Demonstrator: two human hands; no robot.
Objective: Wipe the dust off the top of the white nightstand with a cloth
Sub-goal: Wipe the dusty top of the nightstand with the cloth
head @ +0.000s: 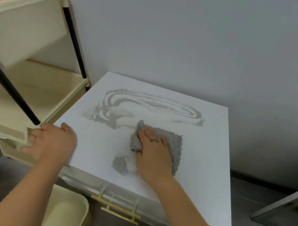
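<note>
**On the nightstand top, mid-wipe with dust left at the back**

Nearest me, below the front edge, the brass-coloured bar drawer handles [120,208] show, blurred. On the flat white nightstand top [205,160] my right hand [155,150] lies palm down, fingers spread, pressing the nubbly grey square cloth [173,145] against the surface near its middle; it is pressing, not gripping. A grey smudge of dust [120,164] sits just beside my wrist. My left hand [51,140] is curled over the corner of the cream plastic shelf rack with black posts [12,92] at the nightstand's left edge, steadying me.

I judge the wiping well begun but not finished: curved grey streaks of dust [151,105] lie farther back, toward the pale wall [193,42]. Next, the cloth should go forward under steady flat pressure through those streaks, then back to the near smudge.

My palm hides part of the cloth, and I cannot tell whether the cloth is folded. The object at the right edge is cut off.
</note>
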